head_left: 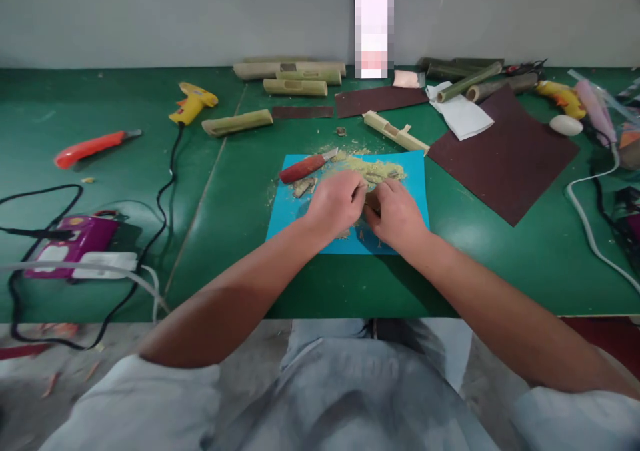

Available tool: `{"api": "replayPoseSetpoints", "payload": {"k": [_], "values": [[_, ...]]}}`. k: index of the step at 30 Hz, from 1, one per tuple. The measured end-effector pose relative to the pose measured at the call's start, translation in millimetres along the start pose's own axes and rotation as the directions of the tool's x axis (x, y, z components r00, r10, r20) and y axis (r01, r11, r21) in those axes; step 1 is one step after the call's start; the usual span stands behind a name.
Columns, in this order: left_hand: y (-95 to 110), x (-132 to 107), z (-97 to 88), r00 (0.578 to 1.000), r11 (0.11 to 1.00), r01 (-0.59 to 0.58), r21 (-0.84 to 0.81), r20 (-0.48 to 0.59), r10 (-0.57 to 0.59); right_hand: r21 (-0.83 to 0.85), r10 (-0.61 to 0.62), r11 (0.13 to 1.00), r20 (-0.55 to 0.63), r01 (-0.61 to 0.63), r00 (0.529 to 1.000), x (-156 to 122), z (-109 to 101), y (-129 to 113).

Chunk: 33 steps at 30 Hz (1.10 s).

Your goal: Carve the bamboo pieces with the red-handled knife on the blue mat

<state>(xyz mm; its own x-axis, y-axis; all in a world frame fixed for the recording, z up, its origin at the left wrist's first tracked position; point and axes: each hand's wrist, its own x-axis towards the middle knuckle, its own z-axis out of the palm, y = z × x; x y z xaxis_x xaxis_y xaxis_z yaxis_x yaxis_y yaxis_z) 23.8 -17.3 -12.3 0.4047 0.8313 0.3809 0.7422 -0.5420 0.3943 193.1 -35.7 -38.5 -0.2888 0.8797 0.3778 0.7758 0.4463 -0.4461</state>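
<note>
My left hand (336, 199) and my right hand (395, 212) meet over a blue sheet (293, 228), both with fingers curled in. A small dark piece shows between them, mostly hidden by the fingers, so its kind is unclear. Just beyond the hands lies a heap of pale yellow-green shavings (383, 171). A carving knife with a red-brown handle (303, 169) rests on the sheet's upper left, its blade toward the shavings. Under it sit some brown bark-like bits (303, 186).
Cut bamboo tubes (295, 88) lie along the back, one notched tube (395, 132) nearer. Brown sheets (510, 151) and a white cloth (463, 114) are at right. Left are a yellow glue gun (193, 103), an orange-red tool (93, 148) and a purple power strip (90, 238) with trailing cords.
</note>
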Motion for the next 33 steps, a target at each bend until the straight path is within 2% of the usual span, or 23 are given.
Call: {"api": "replayPoseSetpoints", "payload": {"k": [6, 19, 26, 33], "values": [[0, 0, -0.9, 1.000, 1.000, -0.002, -0.017, 0.014, 0.003, -0.028, 0.002, 1.000, 0.019, -0.002, 1.000, -1, -2, -3], [3, -4, -1.4, 0.999, 0.999, 0.025, -0.024, 0.025, -0.024, 0.012, 0.010, 1.000, -0.022, -0.010, 1.000, -1, 1, -1], [-7, -10, -7.9, 0.988, 0.963, 0.139, -0.229, -0.038, -0.151, 0.032, 0.071, 0.997, 0.002, -0.071, 0.997, -1, -1, -2], [-9, -9, -10.2, 0.973, 0.928, 0.197, -0.316, -0.050, -0.223, 0.038, 0.089, 0.995, -0.012, -0.089, 0.996, -1, -3, -4]]}}
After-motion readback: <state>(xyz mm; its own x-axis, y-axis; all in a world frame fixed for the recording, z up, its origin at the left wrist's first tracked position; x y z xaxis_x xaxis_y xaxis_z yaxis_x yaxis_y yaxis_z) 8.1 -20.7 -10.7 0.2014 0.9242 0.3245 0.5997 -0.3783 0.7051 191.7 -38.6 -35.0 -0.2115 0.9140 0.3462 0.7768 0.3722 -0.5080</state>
